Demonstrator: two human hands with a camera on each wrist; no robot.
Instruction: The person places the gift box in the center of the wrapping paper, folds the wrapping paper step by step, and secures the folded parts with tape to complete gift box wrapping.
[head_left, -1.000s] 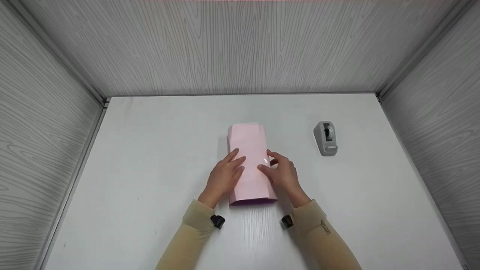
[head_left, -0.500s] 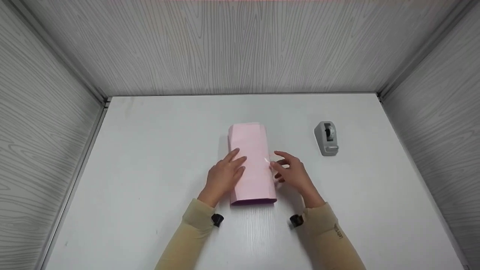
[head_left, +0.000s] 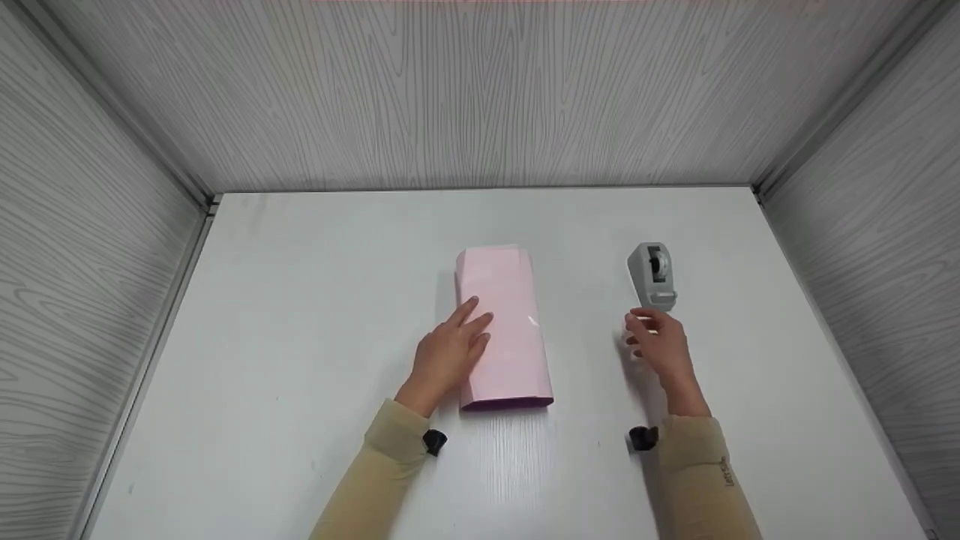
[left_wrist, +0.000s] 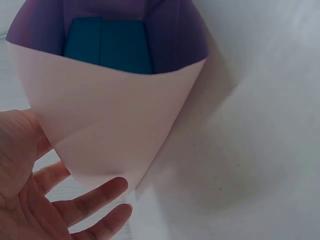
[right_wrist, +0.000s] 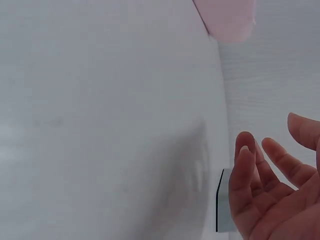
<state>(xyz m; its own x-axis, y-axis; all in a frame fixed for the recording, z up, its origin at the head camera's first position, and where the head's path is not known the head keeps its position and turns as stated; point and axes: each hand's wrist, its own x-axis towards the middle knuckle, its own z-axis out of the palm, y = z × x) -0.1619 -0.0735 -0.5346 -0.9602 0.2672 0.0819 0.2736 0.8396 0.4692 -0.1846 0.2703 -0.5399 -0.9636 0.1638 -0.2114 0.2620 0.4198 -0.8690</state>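
Note:
A pink paper wrap (head_left: 504, 330), purple on its inner side, lies lengthwise on the table around a blue-green box (left_wrist: 117, 45) that shows through its near end. My left hand (head_left: 448, 352) rests on the wrap's left side with its fingers spread over the top. A small shiny strip of clear tape (head_left: 533, 321) sits at the wrap's right edge. To the right, my right hand (head_left: 661, 346) is just in front of a grey tape dispenser (head_left: 652, 274), fingers loosely bent and holding nothing, as the right wrist view (right_wrist: 275, 190) also shows.
The white table (head_left: 322, 300) is bounded by a grey wood-grain panel (head_left: 480, 97) at the back and similar panels at the left and right. Black wrist cameras (head_left: 643, 439) sit at both cuffs.
My right hand has let go of the wrap's right edge and moved right, up to the tape dispenser. My left hand and the wrap have stayed in place.

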